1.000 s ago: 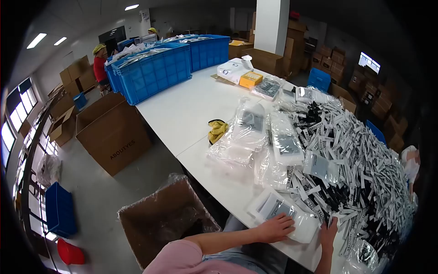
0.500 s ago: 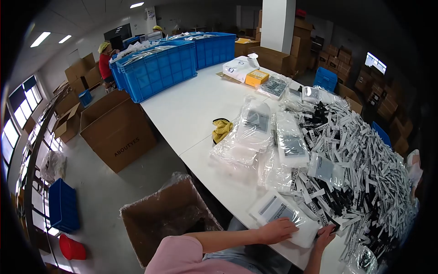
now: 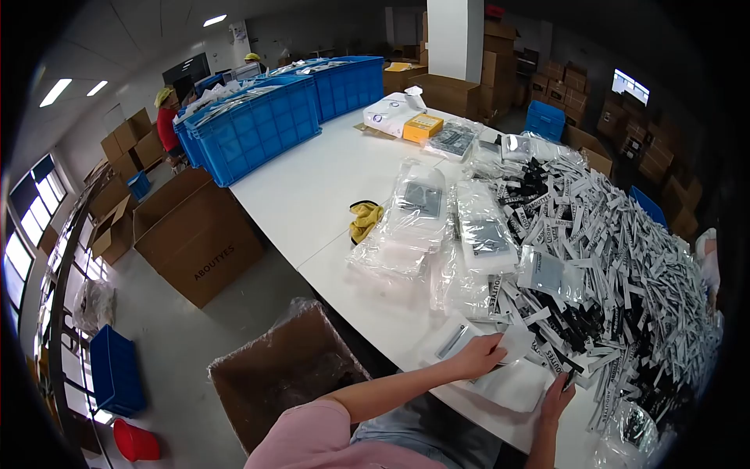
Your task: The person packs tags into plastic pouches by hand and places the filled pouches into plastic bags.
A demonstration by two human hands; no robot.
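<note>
My left hand [image 3: 482,356] is closed on the edge of a white plastic bag [image 3: 512,384], whose top layer is lifted. More bags with a grey panel [image 3: 455,341] lie beneath it at the table's front edge. To the right, my right hand [image 3: 556,395] pinches a black label strip [image 3: 569,378] beside the bag. A large heap of black and white label strips [image 3: 625,273] spreads beyond it. Stacks of clear packaged bags [image 3: 484,234] lie farther back, with one packet [image 3: 549,275] on the heap's edge.
Yellow-black gloves [image 3: 365,220], an orange box [image 3: 423,127] and blue crates [image 3: 258,129] are on the white table [image 3: 312,187]. An open carton [image 3: 289,375] stands by the near edge. Another carton [image 3: 195,234] and a person in red [image 3: 166,129] are at left.
My left hand has gone from resting flat on the bags to lifting the top bag's edge. My right hand now holds a black strip raised beside them. The view has shifted slightly.
</note>
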